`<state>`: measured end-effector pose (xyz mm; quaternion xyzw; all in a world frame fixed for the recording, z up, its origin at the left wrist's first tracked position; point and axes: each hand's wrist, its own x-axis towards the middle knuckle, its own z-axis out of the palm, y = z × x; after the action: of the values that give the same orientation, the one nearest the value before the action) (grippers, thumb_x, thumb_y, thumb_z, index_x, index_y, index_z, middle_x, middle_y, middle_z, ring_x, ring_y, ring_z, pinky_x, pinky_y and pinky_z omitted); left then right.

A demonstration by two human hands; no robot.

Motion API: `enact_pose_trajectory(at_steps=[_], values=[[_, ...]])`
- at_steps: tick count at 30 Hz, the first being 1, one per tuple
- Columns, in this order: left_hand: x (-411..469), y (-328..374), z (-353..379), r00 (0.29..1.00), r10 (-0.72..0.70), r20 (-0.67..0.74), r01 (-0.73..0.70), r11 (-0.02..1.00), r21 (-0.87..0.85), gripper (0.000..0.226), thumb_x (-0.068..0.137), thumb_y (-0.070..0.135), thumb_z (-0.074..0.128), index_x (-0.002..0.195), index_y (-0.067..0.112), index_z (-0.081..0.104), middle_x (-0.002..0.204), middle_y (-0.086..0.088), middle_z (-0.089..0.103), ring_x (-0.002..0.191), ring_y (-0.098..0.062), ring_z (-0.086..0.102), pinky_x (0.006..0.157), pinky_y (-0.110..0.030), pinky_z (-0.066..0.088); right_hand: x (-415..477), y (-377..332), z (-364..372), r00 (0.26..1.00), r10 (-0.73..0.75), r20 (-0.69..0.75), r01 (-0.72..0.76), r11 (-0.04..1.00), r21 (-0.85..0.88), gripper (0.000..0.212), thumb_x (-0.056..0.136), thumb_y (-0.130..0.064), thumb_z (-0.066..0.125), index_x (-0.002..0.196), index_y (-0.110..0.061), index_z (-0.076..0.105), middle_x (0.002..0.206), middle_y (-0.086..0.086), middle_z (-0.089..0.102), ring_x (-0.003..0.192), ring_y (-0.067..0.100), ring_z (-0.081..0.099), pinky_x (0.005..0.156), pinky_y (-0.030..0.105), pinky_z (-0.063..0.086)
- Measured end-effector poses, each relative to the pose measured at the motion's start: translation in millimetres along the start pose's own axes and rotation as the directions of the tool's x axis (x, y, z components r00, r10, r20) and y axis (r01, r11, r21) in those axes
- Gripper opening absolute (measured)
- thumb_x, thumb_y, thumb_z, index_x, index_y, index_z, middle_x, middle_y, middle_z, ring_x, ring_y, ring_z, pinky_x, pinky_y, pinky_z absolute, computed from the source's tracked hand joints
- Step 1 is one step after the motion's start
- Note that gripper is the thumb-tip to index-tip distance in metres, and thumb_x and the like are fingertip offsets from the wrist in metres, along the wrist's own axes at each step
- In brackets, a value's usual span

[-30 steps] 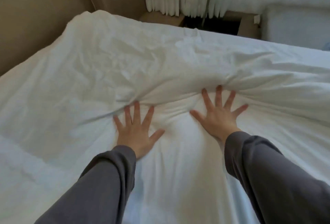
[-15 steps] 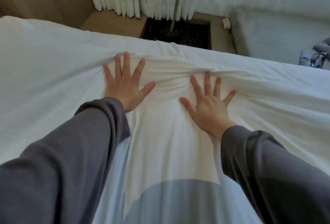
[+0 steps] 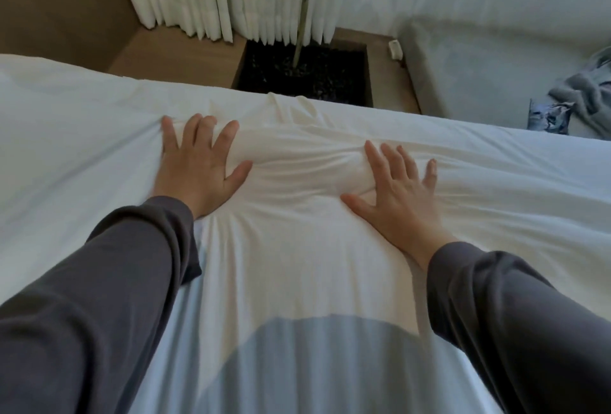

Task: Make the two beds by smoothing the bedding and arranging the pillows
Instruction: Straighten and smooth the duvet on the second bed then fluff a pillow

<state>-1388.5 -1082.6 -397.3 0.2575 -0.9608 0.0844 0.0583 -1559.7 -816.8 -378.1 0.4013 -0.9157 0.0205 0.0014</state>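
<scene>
No text, label, brand, number or sign can be read anywhere in the view. The patterned blue and white item (image 3: 549, 118) lying at the far right is too blurred for any print on it to be made out, and the small white object (image 3: 395, 49) on the wooden ledge shows no legible marking.
</scene>
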Motion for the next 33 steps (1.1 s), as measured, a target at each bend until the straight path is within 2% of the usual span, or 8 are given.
enact_pose_trajectory(at_steps=[4, 9, 15, 18, 22, 27, 30, 33], values=[[4.1, 1.4, -0.2, 1.0, -0.013, -0.013, 0.014, 0.999, 0.045, 0.073, 0.088, 0.063, 0.02, 0.14, 0.015, 0.036, 0.13, -0.019, 0.041, 0.121, -0.038, 0.037, 0.109, -0.065, 0.014, 0.0, -0.7, 18.3, 0.982, -0.044, -0.185, 0.051, 0.998, 0.029, 0.084, 0.08, -0.071, 0.032, 0.15, -0.025, 0.027, 0.148, 0.005, 0.038, 0.142, 0.026, 0.029, 0.116, 0.059, 0.008], [-15.9, 24.9, -22.8, 0.989, -0.116, 0.095, 0.094, 0.972, 0.213, 0.067, 0.089, 0.056, 0.025, 0.134, 0.008, 0.04, 0.117, -0.018, 0.047, 0.099, -0.035, 0.044, 0.095, -0.051, 0.034, 1.3, -0.8, 33.4, 0.982, -0.057, -0.178, 0.051, 0.998, -0.037, 0.075, 0.084, -0.064, 0.034, 0.144, -0.019, 0.036, 0.14, 0.008, 0.044, 0.135, 0.029, 0.037, 0.112, 0.061, 0.011], [-113.1, 76.3, -71.8, 0.941, -0.234, 0.245, 0.192, 0.964, 0.182, 0.037, 0.097, 0.03, 0.04, 0.129, 0.012, 0.042, 0.123, -0.01, 0.052, 0.109, -0.031, 0.05, 0.091, -0.038, 0.036, -57.6, -20.9, 7.1, 0.976, -0.108, -0.19, 0.079, 0.985, -0.152, 0.038, 0.082, -0.043, 0.065, 0.101, -0.01, 0.06, 0.089, 0.007, 0.06, 0.08, 0.031, 0.058, 0.079, 0.05, 0.043], [-180.5, 88.6, -103.7, 0.961, -0.211, 0.179, 0.191, 0.974, 0.121, 0.033, 0.065, 0.015, 0.076, 0.095, 0.009, 0.063, 0.083, -0.01, 0.061, 0.073, -0.03, 0.059, 0.066, -0.037, 0.046, -130.8, -26.2, -11.0, 0.985, -0.089, -0.149, 0.073, 0.992, -0.106, 0.03, 0.071, -0.029, 0.077, 0.088, -0.014, 0.057, 0.073, 0.001, 0.058, 0.065, 0.026, 0.058, 0.067, 0.041, 0.041], [-251.7, 77.6, -150.0, 0.993, -0.058, 0.106, 0.043, 0.99, 0.135, 0.05, 0.035, -0.003, 0.085, 0.08, 0.005, 0.065, 0.06, -0.012, 0.056, 0.05, -0.03, 0.055, 0.049, -0.035, 0.044, -181.4, -17.4, -65.2, 0.981, -0.177, -0.085, 0.162, 0.974, -0.16, 0.04, 0.079, -0.029, 0.067, 0.113, -0.022, 0.045, 0.087, -0.006, 0.066, 0.08, 0.021, 0.066, 0.07, 0.036, 0.031], [-326.5, 63.7, -224.1, 0.98, -0.033, 0.198, -0.02, 0.965, 0.26, 0.038, 0.048, 0.001, 0.082, 0.08, 0.01, 0.063, 0.076, -0.012, 0.055, 0.046, -0.026, 0.053, 0.048, -0.03, 0.029, -253.7, -21.5, -147.9, 0.895, -0.433, 0.108, 0.446, 0.852, -0.275, 0.028, 0.084, -0.031, 0.052, 0.111, -0.023, 0.05, 0.099, -0.003, 0.066, 0.09, 0.022, 0.065, 0.088, 0.038, 0.031], [-369.5, 65.9, -243.4, 0.938, 0.067, 0.341, -0.175, 0.939, 0.295, 0.018, 0.082, 0.016, 0.062, 0.1, 0.016, 0.058, 0.098, -0.006, 0.057, 0.077, -0.026, 0.059, 0.064, -0.033, 0.032, -307.5, -30.7, -153.6, 0.861, -0.44, 0.256, 0.5, 0.827, -0.257, 0.037, 0.086, -0.039, 0.054, 0.119, -0.023, 0.052, 0.116, 0.002, 0.056, 0.11, 0.025, 0.055, 0.101, 0.044, 0.032], [-415.4, 72.9, -257.5, 0.877, 0.138, 0.46, -0.297, 0.909, 0.293, 0.026, 0.09, 0.023, 0.05, 0.116, 0.019, 0.049, 0.109, -0.001, 0.057, 0.1, -0.023, 0.054, 0.074, -0.033, 0.027, -361.3, -32.4, -151.5, 0.858, -0.407, 0.313, 0.478, 0.856, -0.197, 0.038, 0.088, -0.037, 0.054, 0.119, -0.018, 0.046, 0.112, 0.003, 0.06, 0.101, 0.026, 0.062, 0.084, 0.037, 0.042]])
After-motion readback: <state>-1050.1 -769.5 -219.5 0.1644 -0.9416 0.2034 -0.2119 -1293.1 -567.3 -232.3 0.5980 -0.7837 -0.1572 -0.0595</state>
